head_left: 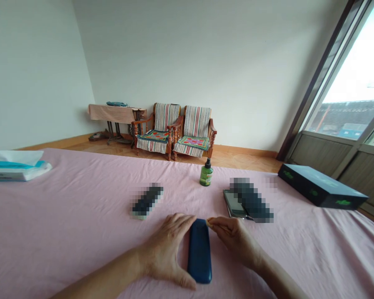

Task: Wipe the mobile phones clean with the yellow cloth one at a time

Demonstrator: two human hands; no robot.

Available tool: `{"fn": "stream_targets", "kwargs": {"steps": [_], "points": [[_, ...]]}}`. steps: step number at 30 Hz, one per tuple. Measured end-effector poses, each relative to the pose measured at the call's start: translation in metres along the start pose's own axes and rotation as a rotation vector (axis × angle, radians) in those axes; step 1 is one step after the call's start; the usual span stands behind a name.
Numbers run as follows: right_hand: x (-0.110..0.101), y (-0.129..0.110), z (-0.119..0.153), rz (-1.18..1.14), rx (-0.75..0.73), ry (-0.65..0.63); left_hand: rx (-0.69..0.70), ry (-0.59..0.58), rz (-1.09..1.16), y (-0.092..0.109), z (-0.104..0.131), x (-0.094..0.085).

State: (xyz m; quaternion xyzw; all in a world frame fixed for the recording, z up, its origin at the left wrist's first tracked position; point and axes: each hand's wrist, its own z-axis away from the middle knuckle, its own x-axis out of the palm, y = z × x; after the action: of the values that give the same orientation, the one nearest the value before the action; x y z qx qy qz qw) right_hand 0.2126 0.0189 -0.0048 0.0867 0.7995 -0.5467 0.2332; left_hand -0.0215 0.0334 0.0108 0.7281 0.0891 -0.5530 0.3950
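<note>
A dark blue, long rounded case (200,253) lies on the pink cloth (90,224), close in front of me. My left hand (166,251) is spread along its left side, fingertips at the upper left corner and thumb near the lower left. At the case's upper right corner, my right hand (233,238) pinches a small yellowish thing, too small to name. Ahead to the left lies a phone-like object (148,202), partly pixelated. To the right, a pixelated dark object (252,201) overlaps a grey-screened device (235,204).
A green spray bottle (206,174) stands beyond the case. A black box (321,185) lies at the right, a tissue pack (17,168) at the far left. Past the cloth's far edge are two wooden chairs (191,143) and a cloth-covered table (112,113).
</note>
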Motion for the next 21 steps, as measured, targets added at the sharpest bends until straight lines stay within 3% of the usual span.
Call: {"fn": "stream_targets", "kwargs": {"steps": [7, 13, 21], "points": [[0.003, 0.014, -0.002, 0.063, -0.04, -0.028, 0.045, 0.015, -0.01, 0.0, -0.001, -0.002], [-0.004, 0.005, -0.001, 0.167, -0.082, -0.103, 0.045, 0.007, -0.016, 0.0, -0.002, -0.002], [-0.002, 0.004, -0.004, 0.245, -0.116, -0.085, 0.061, 0.025, -0.023, 0.0, -0.002, -0.002]]}}
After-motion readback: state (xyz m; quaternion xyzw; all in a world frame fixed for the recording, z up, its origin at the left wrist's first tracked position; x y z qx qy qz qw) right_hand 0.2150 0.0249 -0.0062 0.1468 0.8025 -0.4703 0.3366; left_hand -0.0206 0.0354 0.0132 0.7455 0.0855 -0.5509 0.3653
